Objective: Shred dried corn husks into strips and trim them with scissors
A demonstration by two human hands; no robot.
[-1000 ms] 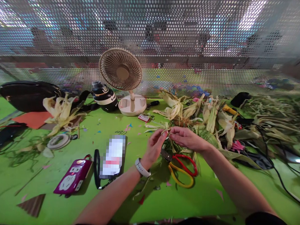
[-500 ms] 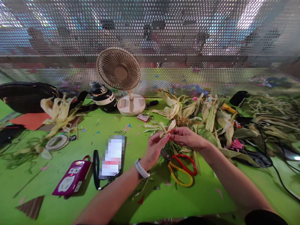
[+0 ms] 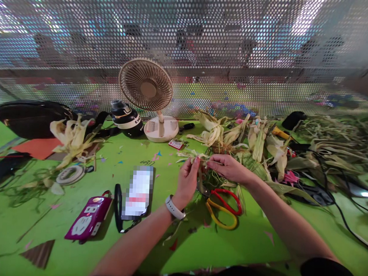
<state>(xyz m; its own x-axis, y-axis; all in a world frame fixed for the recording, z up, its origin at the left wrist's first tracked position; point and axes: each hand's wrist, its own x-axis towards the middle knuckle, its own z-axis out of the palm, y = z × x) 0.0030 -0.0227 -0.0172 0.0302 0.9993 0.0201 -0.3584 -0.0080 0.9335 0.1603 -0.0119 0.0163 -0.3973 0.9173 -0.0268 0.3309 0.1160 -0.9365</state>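
Corn husk heaped at three o'clock across the green table! Fan at half past ten; bottle just past nine, band lettering readable only as far as "E". Left hand, right hand, both pinching. Scissors at five. Box near centre, print too small. Illegible handwriting at eight. Stretched hand to hand, close in at half past four: thin husk strand!
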